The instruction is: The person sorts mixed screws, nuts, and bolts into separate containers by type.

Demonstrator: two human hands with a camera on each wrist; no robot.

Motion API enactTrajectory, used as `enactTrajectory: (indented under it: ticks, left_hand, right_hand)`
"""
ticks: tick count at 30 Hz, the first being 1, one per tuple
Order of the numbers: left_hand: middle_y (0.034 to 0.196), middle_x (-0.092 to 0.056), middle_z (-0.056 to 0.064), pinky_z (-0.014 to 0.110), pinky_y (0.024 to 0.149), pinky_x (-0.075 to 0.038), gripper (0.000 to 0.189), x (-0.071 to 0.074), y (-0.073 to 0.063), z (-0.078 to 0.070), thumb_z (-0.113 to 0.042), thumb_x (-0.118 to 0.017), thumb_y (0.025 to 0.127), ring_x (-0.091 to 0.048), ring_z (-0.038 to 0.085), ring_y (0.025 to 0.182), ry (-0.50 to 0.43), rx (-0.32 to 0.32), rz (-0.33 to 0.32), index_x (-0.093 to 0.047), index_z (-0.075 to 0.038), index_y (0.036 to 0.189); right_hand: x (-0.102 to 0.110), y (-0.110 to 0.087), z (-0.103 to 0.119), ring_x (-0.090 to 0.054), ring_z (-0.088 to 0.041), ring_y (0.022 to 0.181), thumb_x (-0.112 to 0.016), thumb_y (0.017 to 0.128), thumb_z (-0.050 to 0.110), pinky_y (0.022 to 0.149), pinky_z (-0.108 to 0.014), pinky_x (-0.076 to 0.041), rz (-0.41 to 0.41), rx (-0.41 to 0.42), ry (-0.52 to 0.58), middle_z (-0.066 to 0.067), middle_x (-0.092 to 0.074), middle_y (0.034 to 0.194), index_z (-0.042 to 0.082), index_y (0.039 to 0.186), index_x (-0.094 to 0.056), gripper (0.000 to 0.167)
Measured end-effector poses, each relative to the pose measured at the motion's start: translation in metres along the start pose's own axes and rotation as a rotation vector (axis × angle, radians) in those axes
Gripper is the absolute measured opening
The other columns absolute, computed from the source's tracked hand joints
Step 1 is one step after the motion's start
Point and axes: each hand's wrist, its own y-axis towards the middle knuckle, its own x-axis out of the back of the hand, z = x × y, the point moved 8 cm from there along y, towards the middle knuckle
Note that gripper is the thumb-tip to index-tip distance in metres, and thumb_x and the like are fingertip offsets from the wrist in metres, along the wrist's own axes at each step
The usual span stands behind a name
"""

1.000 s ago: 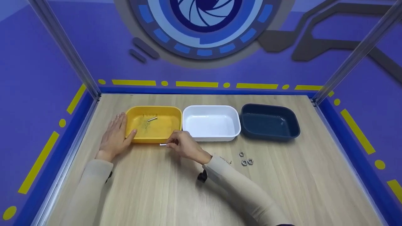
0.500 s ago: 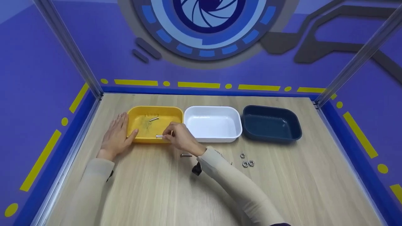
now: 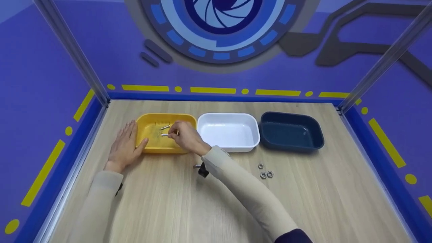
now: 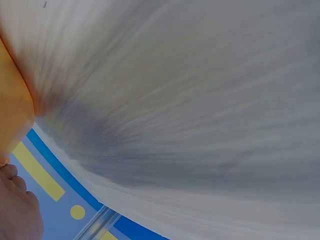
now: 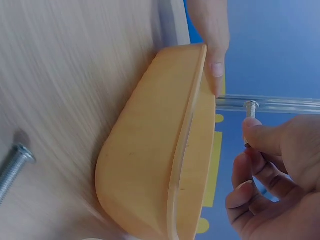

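My left hand [image 3: 125,146] rests against the left side of the yellow bin [image 3: 162,150], its fingers straight and the thumb near the front left rim. Over that bin, my right hand [image 3: 187,136] pinches a metal bolt [image 3: 164,135] between thumb and fingers; in the right wrist view the bolt's head [image 5: 251,105] points up. A second bolt [image 3: 165,127] lies inside the yellow bin. Another bolt [image 5: 15,169] lies on the table, partly hidden by the right wrist in the head view. The left wrist view shows mostly tabletop, with fingers [image 4: 20,200] at lower left.
A white bin [image 3: 228,148] stands right of the yellow one, and a dark blue bin [image 3: 290,147] beyond it. In front of them lie three nuts: one nut [image 3: 260,166] farther back, a pair [image 3: 263,175] nearer. Blue panels [image 3: 216,77] enclose the table [image 3: 162,202].
My right hand has carried the bolt from the yellow bin's front edge up and left over its inside. The bolt on the table came into sight beneath the wrist. The left hand stays put.
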Motion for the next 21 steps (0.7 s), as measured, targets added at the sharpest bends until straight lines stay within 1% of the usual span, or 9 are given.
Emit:
enactTrajectory:
  ticks: [4, 6, 8, 12, 15, 18, 21]
  left_hand:
    - [0.177, -0.016, 0.026, 0.063, 0.134, -0.014, 0.09, -0.001, 0.001, 0.0, -0.059, -0.042, 0.111, -0.017, 0.047, 0.164, -0.004, 0.004, 0.008, -0.015, 0.004, 0.169]
    - [0.176, -0.017, 0.027, 0.062, 0.134, -0.014, 0.09, -0.001, 0.001, 0.001, -0.059, -0.042, 0.111, -0.017, 0.047, 0.163, -0.004, 0.001, 0.008, -0.015, 0.005, 0.169]
    - [0.176, -0.018, 0.027, 0.063, 0.134, -0.014, 0.09, 0.0, 0.0, 0.002, -0.059, -0.042, 0.111, -0.017, 0.047, 0.163, -0.001, 0.0, 0.005, -0.015, 0.005, 0.168]
    - [0.176, -0.016, 0.028, 0.062, 0.134, -0.013, 0.089, 0.001, -0.001, 0.002, -0.058, -0.041, 0.111, -0.016, 0.047, 0.164, -0.002, 0.004, 0.009, -0.015, 0.005, 0.168]
    - [0.176, -0.016, 0.027, 0.062, 0.134, -0.014, 0.089, 0.001, 0.002, -0.001, -0.059, -0.04, 0.111, -0.016, 0.047, 0.164, 0.0, 0.001, 0.005, -0.015, 0.005, 0.169]
    - [0.177, -0.016, 0.027, 0.062, 0.134, -0.014, 0.09, 0.0, 0.002, -0.001, -0.059, -0.04, 0.111, -0.016, 0.046, 0.164, -0.001, 0.004, 0.005, -0.014, 0.004, 0.169]
    - [0.177, -0.016, 0.026, 0.062, 0.134, -0.014, 0.09, 0.0, 0.0, 0.001, -0.06, -0.04, 0.111, -0.016, 0.046, 0.164, -0.002, 0.008, 0.009, -0.014, 0.004, 0.169]
  right_hand:
    - [0.001, 0.01, 0.001, -0.063, -0.01, 0.09, -0.074, 0.103, 0.016, 0.078, -0.016, -0.055, -0.031, 0.036, -0.034, 0.004, -0.071, 0.1, 0.011, 0.104, -0.083, 0.01]
    - [0.001, 0.015, 0.001, -0.064, -0.009, 0.09, -0.074, 0.103, 0.016, 0.078, -0.017, -0.055, -0.045, 0.04, -0.046, 0.004, -0.071, 0.101, 0.011, 0.103, -0.083, 0.01]
    - [0.001, 0.02, 0.0, -0.063, -0.009, 0.092, -0.074, 0.103, 0.016, 0.08, -0.016, -0.056, -0.047, 0.023, -0.05, 0.004, -0.071, 0.103, 0.012, 0.104, -0.082, 0.01]
    - [0.002, 0.028, -0.005, -0.062, -0.01, 0.094, -0.073, 0.104, 0.019, 0.081, -0.016, -0.057, -0.051, -0.039, -0.031, 0.006, -0.067, 0.104, 0.015, 0.106, -0.081, 0.01]
    - [0.006, 0.035, -0.008, -0.062, -0.01, 0.093, -0.073, 0.104, 0.02, 0.079, -0.016, -0.056, -0.079, -0.048, -0.035, 0.005, -0.066, 0.102, 0.015, 0.104, -0.081, 0.01]
    - [0.005, 0.041, -0.009, -0.062, -0.009, 0.092, -0.074, 0.103, 0.018, 0.079, -0.017, -0.056, -0.098, -0.056, -0.037, 0.005, -0.066, 0.101, 0.014, 0.102, -0.082, 0.009]
    - [0.003, 0.045, -0.01, -0.062, -0.009, 0.092, -0.075, 0.102, 0.017, 0.079, -0.017, -0.056, -0.1, -0.07, -0.043, 0.005, -0.067, 0.101, 0.014, 0.102, -0.082, 0.008]
